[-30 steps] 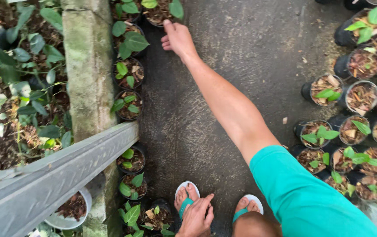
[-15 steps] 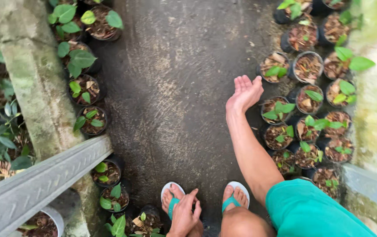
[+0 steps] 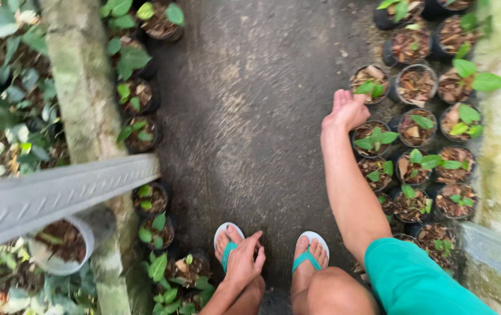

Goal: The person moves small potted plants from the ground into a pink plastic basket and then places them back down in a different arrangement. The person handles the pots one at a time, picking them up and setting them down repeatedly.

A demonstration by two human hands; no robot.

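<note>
The right hand [image 3: 348, 109] reaches out over the dark path [image 3: 250, 116], its grip open and empty, the palm turned up beside a small black pot with a green seedling [image 3: 373, 140]. This pot stands in the dense rows of seedling pots [image 3: 431, 122] along the right wall. The left hand [image 3: 243, 262] rests with loose, empty fingers on the knee, probably for balance while the person crouches.
</note>
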